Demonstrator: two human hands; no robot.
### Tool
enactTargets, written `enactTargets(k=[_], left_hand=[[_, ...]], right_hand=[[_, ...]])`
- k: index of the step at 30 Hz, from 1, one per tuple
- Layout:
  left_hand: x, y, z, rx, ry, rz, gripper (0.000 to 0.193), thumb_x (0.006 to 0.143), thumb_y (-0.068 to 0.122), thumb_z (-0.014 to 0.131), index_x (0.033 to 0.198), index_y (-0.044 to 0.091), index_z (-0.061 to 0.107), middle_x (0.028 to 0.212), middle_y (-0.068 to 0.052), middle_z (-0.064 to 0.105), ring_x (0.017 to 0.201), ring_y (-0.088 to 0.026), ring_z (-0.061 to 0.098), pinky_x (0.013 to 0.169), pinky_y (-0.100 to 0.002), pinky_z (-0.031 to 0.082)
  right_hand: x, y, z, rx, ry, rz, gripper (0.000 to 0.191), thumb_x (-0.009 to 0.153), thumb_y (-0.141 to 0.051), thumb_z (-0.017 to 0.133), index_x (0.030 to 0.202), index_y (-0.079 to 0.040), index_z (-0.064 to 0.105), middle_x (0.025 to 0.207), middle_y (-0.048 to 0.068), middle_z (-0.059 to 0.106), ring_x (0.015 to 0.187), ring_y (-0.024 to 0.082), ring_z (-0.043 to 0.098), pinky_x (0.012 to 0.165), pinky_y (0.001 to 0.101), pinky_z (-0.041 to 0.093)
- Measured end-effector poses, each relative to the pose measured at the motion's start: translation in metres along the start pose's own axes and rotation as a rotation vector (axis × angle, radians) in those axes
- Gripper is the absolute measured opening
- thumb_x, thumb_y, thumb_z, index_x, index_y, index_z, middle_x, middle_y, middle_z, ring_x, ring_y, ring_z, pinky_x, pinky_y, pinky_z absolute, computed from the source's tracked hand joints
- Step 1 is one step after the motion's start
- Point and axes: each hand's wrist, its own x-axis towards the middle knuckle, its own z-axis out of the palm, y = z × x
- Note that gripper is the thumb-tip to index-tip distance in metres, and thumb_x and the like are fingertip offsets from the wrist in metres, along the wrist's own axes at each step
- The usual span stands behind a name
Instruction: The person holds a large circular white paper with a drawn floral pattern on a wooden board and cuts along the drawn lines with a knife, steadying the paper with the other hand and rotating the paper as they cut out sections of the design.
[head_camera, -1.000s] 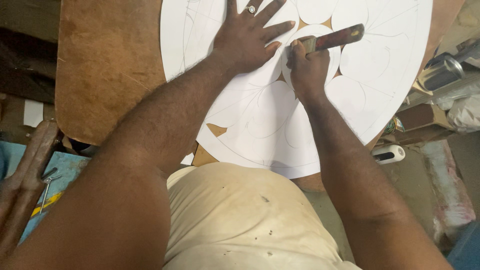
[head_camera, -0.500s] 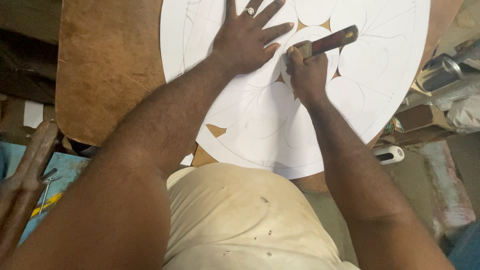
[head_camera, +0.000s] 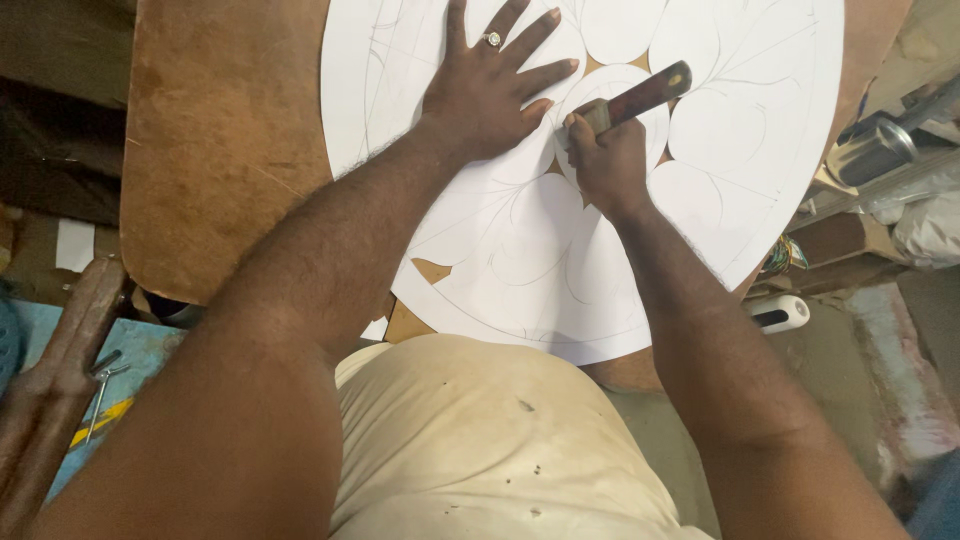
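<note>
Two hands on the job here. Our left hand (head_camera: 487, 92) lies flat with fingers spread wide, gripping nothing, just pressing down on the white sheet (head_camera: 560, 250), a ring on one finger. Our right hand (head_camera: 605, 160) is closed tight round a cutting tool (head_camera: 640, 97) with a dark reddish handle, its working end hidden under the fist. The sheet is a big smooth round thing with thin pencilled petal curves and small cut-outs showing brown underneath. It lies on a worn brown board (head_camera: 225, 150), scuffed and matte. A shiny metal can (head_camera: 872, 148) sits off right.
</note>
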Motion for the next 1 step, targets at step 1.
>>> enactTargets(k=[1], left_hand=[[0.0009,-0.0001,-0.0015,-0.015,-0.021,-0.011,0.05,0.11,0.055,0.036,0.158,0.046,0.039,0.175,0.001,0.02,0.16,-0.025,0.003,0.119,-0.074,-0.01]], right_hand=[[0.0006,-0.0009,-0.0008,0.055,-0.015,-0.003,0.021,0.105,-0.017,0.063,0.102,0.003,0.07,0.071,0.007,0.066,0.06,0.012,0.062,0.057,0.029,0.05]])
